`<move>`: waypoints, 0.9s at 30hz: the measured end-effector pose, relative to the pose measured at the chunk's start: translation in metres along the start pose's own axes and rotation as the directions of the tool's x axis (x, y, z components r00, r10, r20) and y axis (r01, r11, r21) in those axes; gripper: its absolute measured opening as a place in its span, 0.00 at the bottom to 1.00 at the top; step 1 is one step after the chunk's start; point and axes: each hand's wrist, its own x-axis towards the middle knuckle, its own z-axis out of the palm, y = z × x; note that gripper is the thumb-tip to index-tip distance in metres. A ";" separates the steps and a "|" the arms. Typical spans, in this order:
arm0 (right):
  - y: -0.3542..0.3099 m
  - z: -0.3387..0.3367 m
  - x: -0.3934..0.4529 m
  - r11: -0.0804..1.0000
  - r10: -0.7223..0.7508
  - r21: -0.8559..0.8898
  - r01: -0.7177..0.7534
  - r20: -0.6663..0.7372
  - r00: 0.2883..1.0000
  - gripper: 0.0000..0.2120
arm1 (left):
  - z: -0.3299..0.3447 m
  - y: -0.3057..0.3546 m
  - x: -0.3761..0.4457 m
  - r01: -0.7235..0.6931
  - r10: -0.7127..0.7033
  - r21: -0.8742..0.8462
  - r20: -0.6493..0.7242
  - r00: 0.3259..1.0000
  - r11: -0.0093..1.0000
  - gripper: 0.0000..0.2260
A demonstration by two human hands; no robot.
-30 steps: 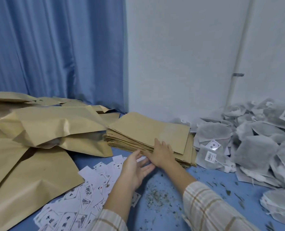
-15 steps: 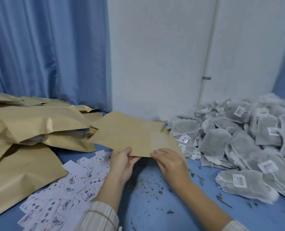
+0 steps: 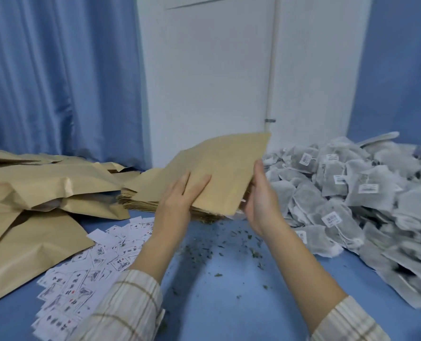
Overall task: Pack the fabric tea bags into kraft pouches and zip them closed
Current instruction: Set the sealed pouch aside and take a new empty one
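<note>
A flat kraft pouch (image 3: pixel 226 166) is lifted off the table and tilted, far corner up. My left hand (image 3: pixel 180 200) holds its near-left edge, fingers lying on top of the paper. My right hand (image 3: pixel 261 200) holds its right edge, thumb along the side and fingers behind it. Under the pouch lies a stack of flat kraft pouches (image 3: pixel 140 198). A big heap of grey fabric tea bags (image 3: pixel 347 193) with white tags fills the right side of the blue table.
Filled, puffed kraft pouches (image 3: pixel 44 188) pile up at the left. Small white printed labels (image 3: pixel 91 267) are scattered at the front left. Loose tea crumbs (image 3: pixel 204 252) litter the blue tabletop (image 3: pixel 241 303). A blue curtain and a white wall stand behind.
Both hands have raised one pouch off the stack and tipped it upward. My right hand has shifted from the near edge to the right edge. The view has turned right.
</note>
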 end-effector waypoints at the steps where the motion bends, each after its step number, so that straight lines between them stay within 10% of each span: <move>1: -0.003 -0.008 -0.002 0.998 0.036 0.049 -0.033 -0.042 0.998 0.15 | 0.000 0.002 -0.005 -0.038 0.037 0.066 0.013 0.999 0.997 0.37; 3: 0.000 -0.028 -0.006 0.997 0.069 -0.007 -0.070 -0.150 0.986 0.10 | 0.004 0.005 -0.017 -0.048 0.006 0.177 0.227 0.974 0.983 0.37; 6: 0.022 -0.061 -0.007 0.976 0.146 -0.119 -0.184 -0.274 0.951 0.06 | 0.016 0.017 -0.037 0.042 -0.171 0.207 0.660 0.732 0.977 0.39; 9: 0.046 -0.083 -0.012 0.946 0.257 -0.121 -0.302 -0.287 0.923 0.05 | 0.035 0.041 -0.052 0.222 -0.162 0.041 0.811 0.562 0.974 0.47; 16: 0.079 -0.110 -0.020 0.963 0.242 -0.037 -0.267 -0.321 0.916 0.04 | 0.076 0.089 -0.056 0.550 -0.328 -0.239 0.593 0.736 0.801 0.20; 27: 0.085 -0.111 -0.027 0.955 0.254 -0.096 -0.279 -0.216 0.943 0.04 | 0.101 0.098 -0.057 0.793 -0.632 -0.349 0.480 0.609 0.499 0.13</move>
